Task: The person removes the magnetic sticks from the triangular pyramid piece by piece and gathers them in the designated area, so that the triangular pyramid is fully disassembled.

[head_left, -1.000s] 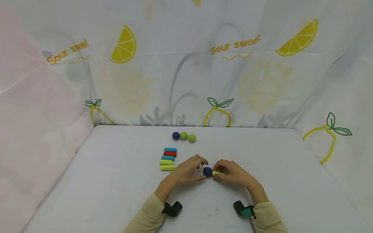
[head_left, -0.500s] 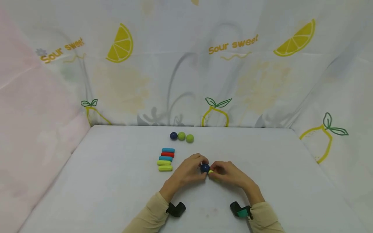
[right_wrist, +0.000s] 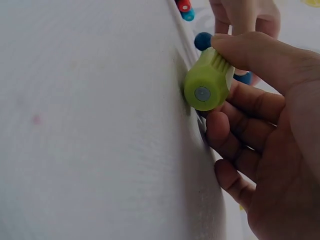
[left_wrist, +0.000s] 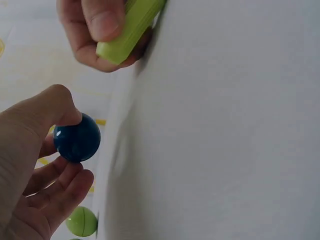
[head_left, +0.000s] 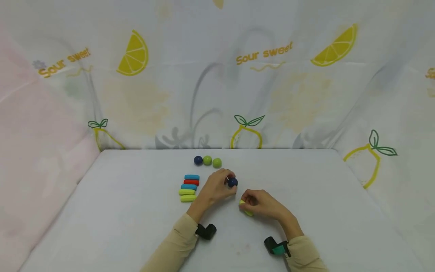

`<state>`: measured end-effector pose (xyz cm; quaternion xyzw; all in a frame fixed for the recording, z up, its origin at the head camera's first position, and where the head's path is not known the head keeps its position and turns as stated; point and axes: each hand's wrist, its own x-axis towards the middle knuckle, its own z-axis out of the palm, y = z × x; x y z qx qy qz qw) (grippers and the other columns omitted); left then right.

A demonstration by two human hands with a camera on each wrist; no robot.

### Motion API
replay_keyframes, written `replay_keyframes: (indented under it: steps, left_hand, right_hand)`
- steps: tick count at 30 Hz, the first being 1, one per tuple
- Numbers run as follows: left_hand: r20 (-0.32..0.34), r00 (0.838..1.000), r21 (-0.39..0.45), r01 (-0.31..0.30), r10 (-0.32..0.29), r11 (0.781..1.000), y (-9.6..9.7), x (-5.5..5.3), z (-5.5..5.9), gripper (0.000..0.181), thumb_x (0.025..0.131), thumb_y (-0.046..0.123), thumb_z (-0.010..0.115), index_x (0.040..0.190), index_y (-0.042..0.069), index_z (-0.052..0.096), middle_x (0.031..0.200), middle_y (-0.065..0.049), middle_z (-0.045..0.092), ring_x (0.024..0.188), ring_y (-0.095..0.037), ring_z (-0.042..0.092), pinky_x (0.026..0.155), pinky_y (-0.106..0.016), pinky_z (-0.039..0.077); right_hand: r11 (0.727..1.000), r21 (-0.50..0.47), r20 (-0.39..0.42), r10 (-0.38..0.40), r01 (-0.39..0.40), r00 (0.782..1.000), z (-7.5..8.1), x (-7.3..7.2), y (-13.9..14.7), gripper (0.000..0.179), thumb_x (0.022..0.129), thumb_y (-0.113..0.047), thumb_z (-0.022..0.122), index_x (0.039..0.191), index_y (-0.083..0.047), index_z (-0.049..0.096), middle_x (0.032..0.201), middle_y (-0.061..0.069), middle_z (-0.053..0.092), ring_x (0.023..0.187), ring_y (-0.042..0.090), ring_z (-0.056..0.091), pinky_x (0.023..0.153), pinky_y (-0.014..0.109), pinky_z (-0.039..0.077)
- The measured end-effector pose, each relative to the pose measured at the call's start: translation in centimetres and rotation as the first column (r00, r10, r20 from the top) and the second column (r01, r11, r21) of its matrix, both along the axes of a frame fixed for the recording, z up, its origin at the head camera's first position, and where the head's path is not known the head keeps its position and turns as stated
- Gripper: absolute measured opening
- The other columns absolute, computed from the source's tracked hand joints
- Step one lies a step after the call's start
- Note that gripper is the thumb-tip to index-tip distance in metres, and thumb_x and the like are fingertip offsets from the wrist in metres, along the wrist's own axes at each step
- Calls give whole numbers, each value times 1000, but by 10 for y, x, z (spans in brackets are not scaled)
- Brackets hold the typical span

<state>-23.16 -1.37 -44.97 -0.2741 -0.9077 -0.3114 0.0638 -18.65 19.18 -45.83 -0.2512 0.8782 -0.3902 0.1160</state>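
Note:
My left hand (head_left: 215, 187) pinches a dark blue ball (head_left: 232, 182) between thumb and fingers; the left wrist view shows the glossy ball (left_wrist: 77, 138) up close. My right hand (head_left: 264, 204) grips a yellow-green magnetic stick (right_wrist: 206, 82) with thumb and fingers. A small grey disc (right_wrist: 202, 93) sits in the end of that stick, and its side is ridged. In the head view the fingers cover much of the stick (head_left: 249, 213). Ball and stick are apart, with the left hand farther from the body than the right.
A dark blue ball (head_left: 198, 160) and two green balls (head_left: 207, 160) lie near the table's back edge. Left of my left hand, several sticks lie in a column: blue (head_left: 192, 176), red (head_left: 191, 182) and yellow-green (head_left: 187, 198) among them. A lemon-print cloth (head_left: 190, 94) hangs behind the white table (head_left: 119, 226).
My left hand has closed on the dark blue ball and carried it away from the stick, toward the back. The right hand keeps the stick, which has turned. The head view has shifted slightly.

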Motion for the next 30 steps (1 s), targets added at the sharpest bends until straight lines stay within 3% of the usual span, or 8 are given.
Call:
replay_keyframes:
  steps: [5,10,15,20,24,30]
  left_hand:
    - [-38,998,-20,-49,48,999,-3,-22,11,27,82,19,72,107,11,64,98,-4,62,85,-16,59,75,-26,51]
    - [-108,993,-110,-59,47,992,0,-43,17,28,83,16,72,109,9,65,103,-7,63,96,-22,57,85,-32,49]
    - [-154,987,-202,-80,49,976,2,-56,18,29,83,17,72,110,10,65,105,-6,65,103,-25,57,90,-41,46]
    - [-163,982,-250,-136,97,959,-2,-65,11,28,83,17,73,109,13,66,107,-4,66,108,-25,58,94,-47,43]
    - [-133,985,-272,-143,110,952,-5,-70,6,29,84,18,71,112,15,64,109,-3,65,109,-24,58,98,-48,41]
    - [-142,984,-240,-142,110,960,-6,-66,9,38,85,27,70,120,17,58,122,-5,61,116,-26,54,101,-49,38]
  right_hand:
    - [1000,0,25,-19,19,999,0,1,-1,18,89,-35,65,91,-18,62,76,-7,56,69,4,51,64,20,44]
    - [1000,-7,26,-8,8,1000,0,0,-1,14,89,-32,64,91,-18,61,75,-7,55,68,4,50,63,20,43]
    - [1000,-13,-8,7,-7,1000,-1,0,0,11,90,-28,63,91,-17,61,74,-8,55,66,2,49,61,20,44]
    - [1000,-15,-16,27,-27,1000,-4,0,-2,10,90,-27,62,91,-18,61,73,-9,54,65,2,48,60,20,43]
    - [1000,-5,-35,29,-29,999,-5,0,-2,12,90,-30,63,90,-19,61,70,-10,50,63,1,45,59,19,41]
    - [1000,1,-25,-3,3,1000,-1,-1,0,13,91,-31,62,92,-19,62,70,-10,51,63,2,46,60,19,41]
